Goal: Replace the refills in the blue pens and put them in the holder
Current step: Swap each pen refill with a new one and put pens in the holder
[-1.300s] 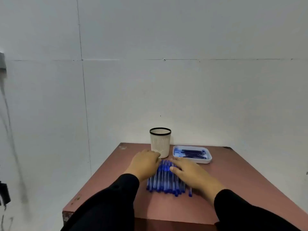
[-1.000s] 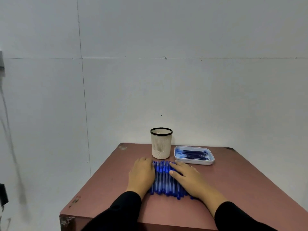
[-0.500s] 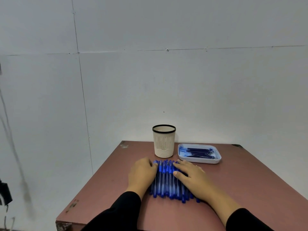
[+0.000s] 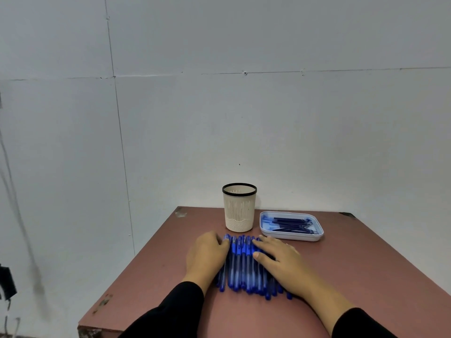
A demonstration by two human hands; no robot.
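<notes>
Several blue pens (image 4: 241,264) lie side by side in a row on the reddish-brown table (image 4: 366,276), caps pointing away from me. My left hand (image 4: 207,254) rests flat against the row's left side, fingers straight. My right hand (image 4: 280,262) lies flat on the row's right half and covers some pens. Behind the pens stands a cream mesh holder (image 4: 239,208) with a black rim; nothing shows above its rim. To its right a light blue tray (image 4: 292,236) holds several dark blue refills (image 4: 290,224).
A white panelled wall stands right behind the table. The table's left edge (image 4: 136,259) drops off near my left hand, with chipped spots at the corners. A dark object (image 4: 7,284) hangs at the far left.
My view has tilted and the table now sits lower in frame. Both hands slid slightly back along the pens, keeping the row squeezed together; they stay flat on it.
</notes>
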